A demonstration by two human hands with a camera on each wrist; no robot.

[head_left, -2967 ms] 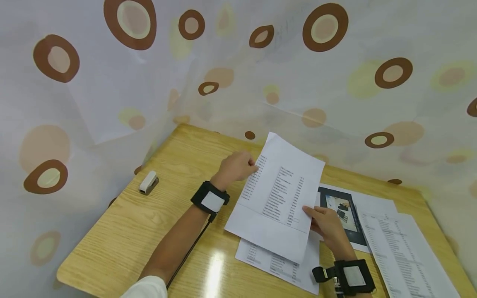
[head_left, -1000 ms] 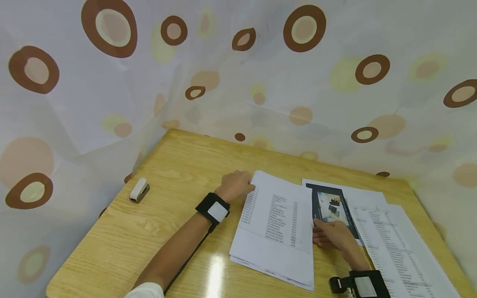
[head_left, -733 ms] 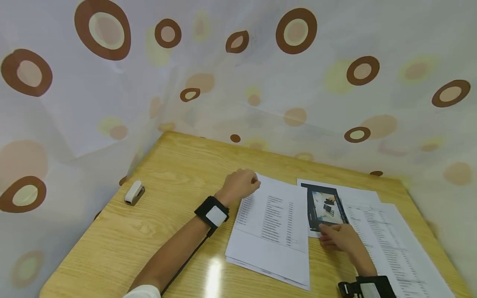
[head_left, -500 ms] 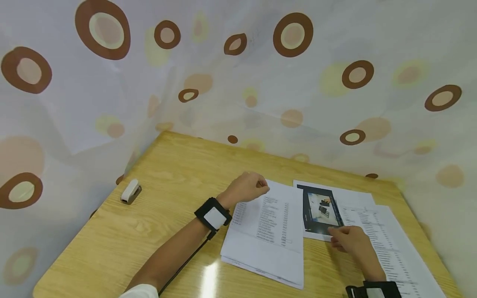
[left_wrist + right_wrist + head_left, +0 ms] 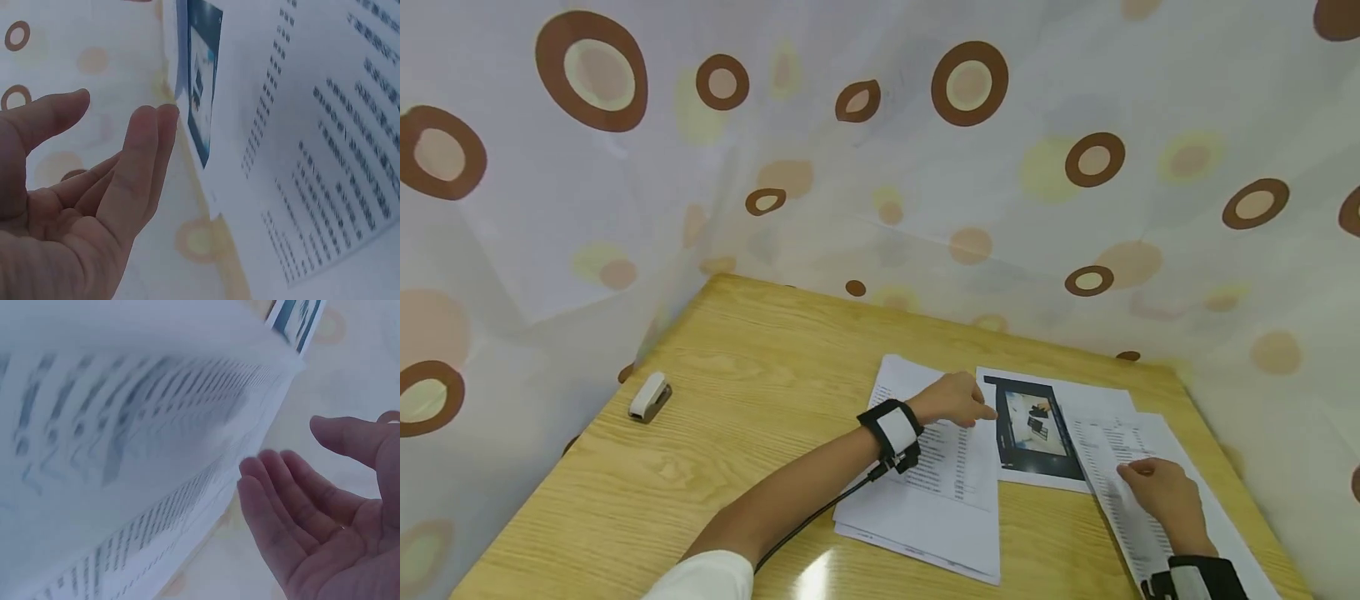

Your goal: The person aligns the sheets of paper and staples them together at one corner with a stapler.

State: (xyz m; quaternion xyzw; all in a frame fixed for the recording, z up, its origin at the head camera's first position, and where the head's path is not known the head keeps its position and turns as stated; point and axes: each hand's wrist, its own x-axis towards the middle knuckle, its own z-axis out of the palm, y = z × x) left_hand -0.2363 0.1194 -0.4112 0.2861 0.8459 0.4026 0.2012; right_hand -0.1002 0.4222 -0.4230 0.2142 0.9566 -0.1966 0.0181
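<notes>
Left hand (image 5: 957,400): held over middle papers (image 5: 925,521), thumb and fingers spread | Right hand (image 5: 1167,493): held over right papers (image 5: 1108,471), thumb and fingers spread | Picture page (image 5: 1036,427): laid between both, on table (image 5: 767,358) | Stapler (image 5: 651,397): seen far left

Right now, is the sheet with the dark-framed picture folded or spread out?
Spread out: the sheet lies flat on the table, no fold showing.

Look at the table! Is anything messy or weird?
A bit: the printed pages on the right lie slanted, overlapping the sheet with the dark-framed picture, so they look untidy. Nothing looks spilled or torn.
</notes>
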